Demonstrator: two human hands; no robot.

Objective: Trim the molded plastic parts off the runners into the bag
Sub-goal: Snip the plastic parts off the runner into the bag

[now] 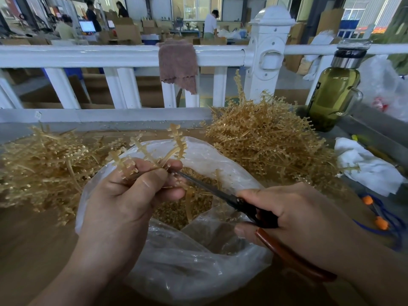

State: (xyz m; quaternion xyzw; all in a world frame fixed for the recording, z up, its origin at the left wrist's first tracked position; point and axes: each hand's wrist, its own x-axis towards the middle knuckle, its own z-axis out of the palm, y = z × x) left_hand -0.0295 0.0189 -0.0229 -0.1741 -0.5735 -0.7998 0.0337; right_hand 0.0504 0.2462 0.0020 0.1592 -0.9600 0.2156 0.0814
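Note:
My left hand (130,195) grips a bunch of amber plastic runners (154,146) whose branched tips stick up above the fingers. It holds them over the open mouth of a clear plastic bag (187,261). Small tan cut parts (183,210) lie inside the bag. My right hand (293,217) grips scissors (249,208) with dark blades and red-brown handles. The blade tips reach the runners at my left fingertips.
Two heaps of amber runners lie on the wooden table: one at the left (44,168), a taller one at the right (271,140). A green glass bottle (335,93), white cloth (366,166) and blue-orange cord (379,219) sit at the right. A white railing (110,56) stands behind.

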